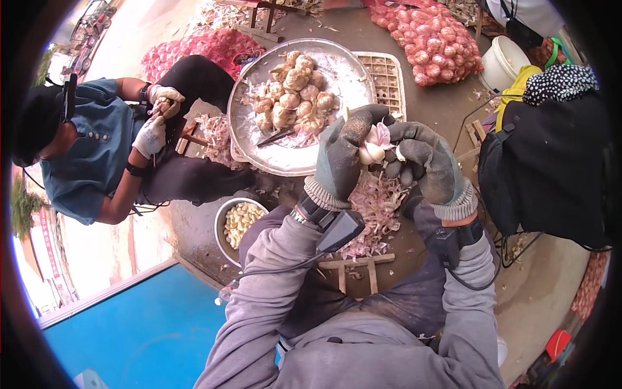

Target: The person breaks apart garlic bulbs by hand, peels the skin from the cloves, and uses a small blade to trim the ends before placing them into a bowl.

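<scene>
Garlic (372,154), white and pink, held up near a heap of skins (372,217)

On my feed it sits between the two gloved hands, at the left one's fingers, just beyond the rim of the skins. I see smooth, plump, creamy white flesh below, with a loose flap of papery skin standing off the top, pale and streaked pinkish purple. Glove fingers cover part of it, so I cannot count the cloves.

I have the left hand (346,152) curled, thumb and fingers closed around the garlic. The right hand (424,162) is half curled beside it, fingertips bent inward, with a small pale piece (400,154) at the thumb; I cannot tell whether that hand grips it or only touches it.

Beyond the hands, to the left, I make out a round metal tray (353,74) bearing a pile of tan, dry-skinned bulbs (295,94), with a dark knife (275,137) lying near its closer edge. Nearer to me, a bowl (219,235) by the left knee holds pale, bare cloves (242,219). A crate (387,71) shows behind the tray, and a net sack (424,42) of pinkish bulbs lies farther out. At left a co-worker (91,149) in white gloves holds something brownish, too small for me to name.
</scene>
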Demonstrator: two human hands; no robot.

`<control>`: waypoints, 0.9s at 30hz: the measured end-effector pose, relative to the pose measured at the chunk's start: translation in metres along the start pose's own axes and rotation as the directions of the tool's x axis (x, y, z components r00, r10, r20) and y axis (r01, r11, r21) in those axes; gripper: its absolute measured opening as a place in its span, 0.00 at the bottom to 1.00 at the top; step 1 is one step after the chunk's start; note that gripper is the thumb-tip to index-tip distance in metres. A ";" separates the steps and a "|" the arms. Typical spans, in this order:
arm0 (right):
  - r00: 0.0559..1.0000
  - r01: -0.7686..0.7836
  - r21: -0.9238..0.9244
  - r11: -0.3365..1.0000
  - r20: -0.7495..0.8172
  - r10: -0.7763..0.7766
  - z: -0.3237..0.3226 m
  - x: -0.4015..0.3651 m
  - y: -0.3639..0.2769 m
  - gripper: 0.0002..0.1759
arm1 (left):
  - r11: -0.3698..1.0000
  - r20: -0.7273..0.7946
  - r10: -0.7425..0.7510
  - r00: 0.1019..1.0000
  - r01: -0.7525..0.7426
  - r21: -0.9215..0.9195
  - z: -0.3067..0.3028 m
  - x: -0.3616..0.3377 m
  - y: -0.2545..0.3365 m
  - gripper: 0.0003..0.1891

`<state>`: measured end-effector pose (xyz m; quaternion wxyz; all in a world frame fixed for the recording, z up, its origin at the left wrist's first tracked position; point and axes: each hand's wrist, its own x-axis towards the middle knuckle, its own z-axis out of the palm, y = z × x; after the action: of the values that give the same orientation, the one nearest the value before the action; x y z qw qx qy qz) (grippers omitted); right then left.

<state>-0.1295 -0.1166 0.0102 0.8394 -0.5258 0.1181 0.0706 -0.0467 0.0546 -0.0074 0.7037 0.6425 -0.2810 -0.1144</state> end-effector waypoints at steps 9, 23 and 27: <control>0.939 0.181 -0.546 0.818 -0.152 -0.310 0.017 0.000 0.014 0.22 | 0.969 -0.034 -0.231 0.972 0.227 -0.103 0.017 -0.005 -0.016 0.17; 0.987 0.009 -0.024 1.000 -0.159 -0.013 -0.004 0.001 0.019 0.27 | 0.962 0.052 -0.188 0.981 0.194 -0.193 0.018 -0.013 0.001 0.23; 0.997 0.014 -0.016 1.000 -0.075 -0.016 -0.007 0.004 0.018 0.28 | 0.724 0.093 -0.486 0.869 0.460 -0.513 0.015 -0.009 0.007 0.19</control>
<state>-0.1310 -0.1146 -0.0093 0.8307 -0.5355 0.1452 0.0454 -0.0637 0.0478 -0.0028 0.8042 0.4807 -0.0493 -0.3461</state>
